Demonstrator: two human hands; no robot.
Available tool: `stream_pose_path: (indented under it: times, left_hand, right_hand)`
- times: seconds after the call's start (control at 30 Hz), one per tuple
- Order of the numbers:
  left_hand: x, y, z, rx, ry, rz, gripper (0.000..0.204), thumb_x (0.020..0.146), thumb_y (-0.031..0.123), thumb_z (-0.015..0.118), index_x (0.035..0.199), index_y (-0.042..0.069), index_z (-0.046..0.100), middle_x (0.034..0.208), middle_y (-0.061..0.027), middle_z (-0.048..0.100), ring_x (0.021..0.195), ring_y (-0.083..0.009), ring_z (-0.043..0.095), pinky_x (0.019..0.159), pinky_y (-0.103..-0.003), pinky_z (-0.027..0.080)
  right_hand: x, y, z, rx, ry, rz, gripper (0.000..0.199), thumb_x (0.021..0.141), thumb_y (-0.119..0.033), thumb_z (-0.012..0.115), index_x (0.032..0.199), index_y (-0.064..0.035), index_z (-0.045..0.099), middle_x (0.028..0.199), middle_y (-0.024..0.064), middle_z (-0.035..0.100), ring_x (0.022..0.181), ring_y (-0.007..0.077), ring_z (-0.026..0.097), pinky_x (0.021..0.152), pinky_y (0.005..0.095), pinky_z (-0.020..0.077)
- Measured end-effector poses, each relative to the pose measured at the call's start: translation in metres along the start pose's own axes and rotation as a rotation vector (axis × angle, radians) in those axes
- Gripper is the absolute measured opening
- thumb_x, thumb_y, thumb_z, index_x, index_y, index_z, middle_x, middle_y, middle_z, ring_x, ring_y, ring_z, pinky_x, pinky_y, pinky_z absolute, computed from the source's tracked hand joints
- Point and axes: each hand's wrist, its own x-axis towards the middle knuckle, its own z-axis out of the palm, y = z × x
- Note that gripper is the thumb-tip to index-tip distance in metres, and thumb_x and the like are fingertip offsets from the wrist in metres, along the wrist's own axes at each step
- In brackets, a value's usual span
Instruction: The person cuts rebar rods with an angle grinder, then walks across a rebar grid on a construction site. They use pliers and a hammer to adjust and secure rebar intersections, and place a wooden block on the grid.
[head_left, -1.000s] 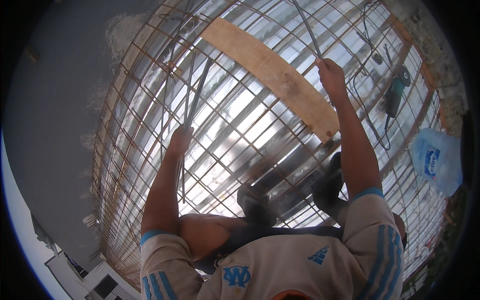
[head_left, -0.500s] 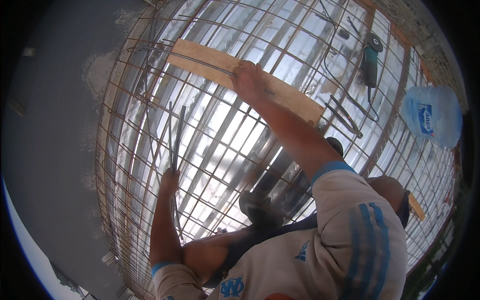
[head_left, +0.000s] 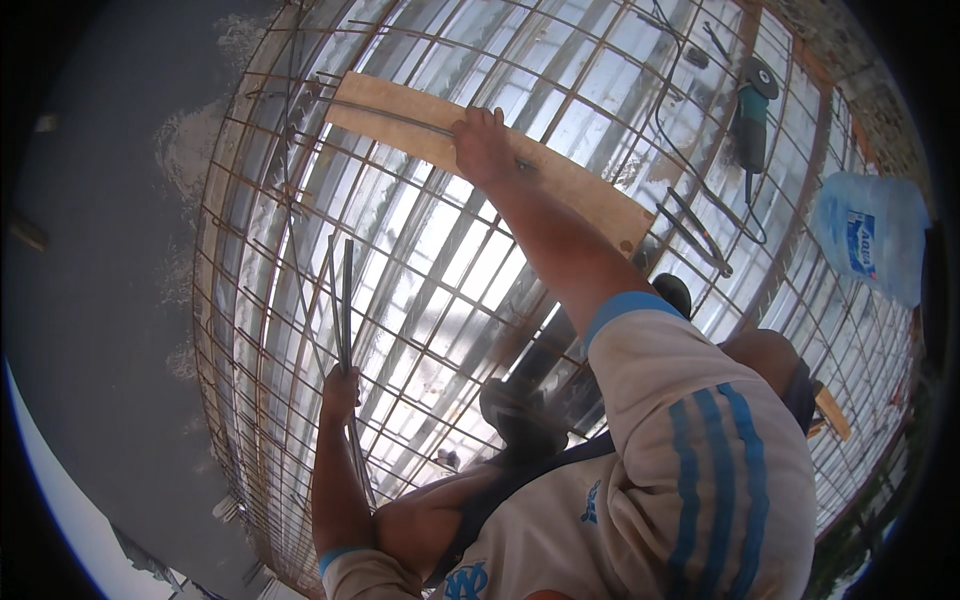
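Head view: right hand being nearer, fingers clamping thin rod; rod running leftward and slightly away, long axis following wooden plank; left hand, lower left, gripping rod bundle pointing away.

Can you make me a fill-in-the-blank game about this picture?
1. The right hand holds a thin grey metal rod along a flat brown wooden ____.
2. The bundle of straight grey metal rods is in the ____.
3. The see-through blue plastic jug is to the ____ of the green-and-black grinder.

Missing words: board; left hand; right.
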Motion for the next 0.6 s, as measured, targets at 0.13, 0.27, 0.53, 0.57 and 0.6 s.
stream_pose_path:
  times: [0.13,0.27,0.53,0.57,0.6]
  left_hand:
    - [0.003,0.004,0.001,0.022,-0.005,0.058,0.013,0.087,0.021,0.048,0.086,0.009,0.045,0.057,0.0039,0.039,0.044,-0.0063,0.038,0.038,-0.024,0.035]
    - [0.005,0.007,0.002,-0.014,-0.02,0.089,0.013,0.086,0.021,0.048,0.086,0.008,0.045,0.058,0.0036,0.04,0.044,-0.0064,0.039,0.038,-0.023,0.035]
    - [0.004,-0.002,0.002,0.017,0.011,0.055,0.015,0.086,0.02,0.049,0.085,0.005,0.048,0.057,0.001,0.044,0.044,-0.0074,0.042,0.037,-0.024,0.036]
    - [0.004,-0.001,0.002,0.026,0.014,0.064,0.015,0.086,0.02,0.049,0.085,0.004,0.048,0.057,0.0009,0.044,0.044,-0.0075,0.042,0.037,-0.024,0.036]
    - [0.003,0.001,0.002,0.017,0.01,0.069,0.015,0.086,0.02,0.049,0.085,0.004,0.048,0.057,0.0008,0.044,0.044,-0.0075,0.042,0.037,-0.024,0.036]
  right_hand:
    - [0.001,-0.01,0.005,-0.136,0.095,0.031,0.018,0.08,-0.012,0.044,0.089,-0.0052,0.058,0.101,0.0153,0.049,0.102,0.0323,0.045,0.099,0.0509,0.0263]
    - [0.002,-0.016,0.012,-0.198,0.289,0.007,0.016,0.078,-0.011,0.046,0.09,-0.0055,0.055,0.097,0.0153,0.049,0.097,0.0318,0.047,0.095,0.0508,0.0297]
    - [0.027,-0.023,-0.02,-0.131,-0.218,0.036,0.023,0.083,-0.017,0.044,0.094,-0.0082,0.062,0.106,0.0119,0.05,0.106,0.03,0.044,0.097,0.0536,0.0254]
    - [0.027,-0.025,-0.023,-0.163,-0.234,0.043,0.023,0.083,-0.018,0.045,0.095,-0.0087,0.063,0.106,0.0111,0.05,0.106,0.029,0.044,0.097,0.0543,0.0251]
    - [0.028,-0.026,-0.024,-0.195,-0.249,0.05,0.024,0.083,-0.018,0.045,0.096,-0.0092,0.063,0.107,0.0102,0.05,0.106,0.0281,0.045,0.097,0.055,0.0249]
